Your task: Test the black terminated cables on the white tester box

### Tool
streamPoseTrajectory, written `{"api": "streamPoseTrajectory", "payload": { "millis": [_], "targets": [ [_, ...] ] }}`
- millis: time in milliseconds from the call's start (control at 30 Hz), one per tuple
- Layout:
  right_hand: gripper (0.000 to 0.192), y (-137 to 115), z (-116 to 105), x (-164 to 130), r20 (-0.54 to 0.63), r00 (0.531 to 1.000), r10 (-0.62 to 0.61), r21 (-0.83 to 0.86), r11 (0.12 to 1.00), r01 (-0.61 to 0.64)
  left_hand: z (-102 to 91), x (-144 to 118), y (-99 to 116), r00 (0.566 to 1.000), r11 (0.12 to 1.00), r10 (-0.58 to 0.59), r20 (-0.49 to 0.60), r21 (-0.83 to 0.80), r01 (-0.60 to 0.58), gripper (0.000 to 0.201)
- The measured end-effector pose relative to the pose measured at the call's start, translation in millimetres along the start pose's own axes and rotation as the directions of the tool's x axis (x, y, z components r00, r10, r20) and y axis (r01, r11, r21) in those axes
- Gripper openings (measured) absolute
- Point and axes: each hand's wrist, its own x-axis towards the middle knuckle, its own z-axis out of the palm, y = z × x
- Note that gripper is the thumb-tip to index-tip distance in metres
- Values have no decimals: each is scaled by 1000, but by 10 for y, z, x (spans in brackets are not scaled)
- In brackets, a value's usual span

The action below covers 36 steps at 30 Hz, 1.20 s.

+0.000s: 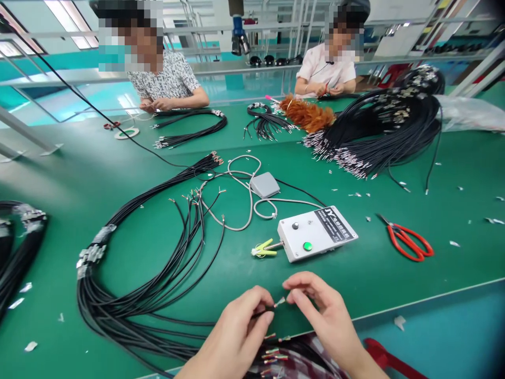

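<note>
Close to the table's front edge, my left hand (246, 323) pinches a black cable near its stripped end. Thin coloured wires (280, 301) stick out of that end towards my right hand (321, 316). The right thumb and forefinger are slightly apart beside the wire tips, the fingers curved and nothing visibly held. Below my hands, more stripped cable ends (272, 355) lie at the edge over my lap. They belong to a bundle of black cables (118, 297) that curves round on the left, bound with clear-wrapped connectors (92, 254).
A white control box (317, 231) with a green button and yellow-green prongs sits ahead, near a grey pedal (265, 185). Red-handled scissors (410, 242) lie right. A large cable pile (379, 126) is at the back right. Two people work across the green table (394, 200).
</note>
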Motion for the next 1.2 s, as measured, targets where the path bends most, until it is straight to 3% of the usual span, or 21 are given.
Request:
{"api": "streamPoseTrajectory", "payload": {
  "millis": [67, 133, 267, 400, 533, 633, 867, 933, 967, 1033, 1067, 1133, 1167, 1200],
  "targets": [
    [23, -81, 89, 46, 95, 978, 185, 268, 942, -204, 1, 11, 26, 999, 999, 13, -43, -45, -15, 14],
    [28, -123, 167, 98, 175, 947, 269, 450, 834, -320, 17, 18, 30, 996, 997, 16, -85, -70, -22, 18],
    [34, -103, 276, 120, 260, 895, 362, 599, 667, -444, 32, 15, 13, 988, 994, 1, -152, -108, -18, 21],
    [34, -64, 293, 85, 209, 911, 356, 581, 704, -408, 33, 13, 7, 978, 992, -19, -208, -127, -8, 20],
    [33, -75, 261, 107, 215, 904, 371, 634, 650, -418, 40, 26, 8, 974, 992, -18, -224, -125, -10, 18],
    [33, -107, 252, 115, 231, 900, 371, 614, 661, -430, 51, 30, 8, 972, 997, 4, -235, -69, -20, 18],
    [36, -173, 247, 90, 245, 896, 370, 537, 718, -443, 115, 18, 14, 933, 970, 200, -298, 192, -147, 17],
    [32, -175, 237, 74, 181, 933, 311, 455, 814, -360, 129, 19, 16, 923, 963, 217, -317, 224, -150, 17],
    [29, -171, 227, 60, 116, 966, 230, 376, 890, -257, 134, 21, 14, 924, 967, 203, -323, 214, -137, 17],
    [16, -152, 199, 22, -15, 997, -82, 88, 993, 83, 139, 27, 8, 935, 985, 140, -325, 140, -99, 19],
    [9, -139, 181, 2, -24, 959, -282, -110, 954, 278, 139, 31, 4, 941, 993, 103, -323, 85, -79, 19],
    [14, -109, 148, -33, 95, 818, -567, -432, 717, 548, 136, 44, -4, 946, 999, 35, -321, -23, -45, 19],
    [18, -97, 136, -44, 156, 769, -620, -507, 618, 601, 132, 51, -6, 946, 998, 12, -324, -61, -34, 19],
    [19, -88, 129, -50, 181, 754, -631, -536, 579, 614, 128, 57, -7, 945, 996, -3, -328, -84, -26, 19]
  ]
}}
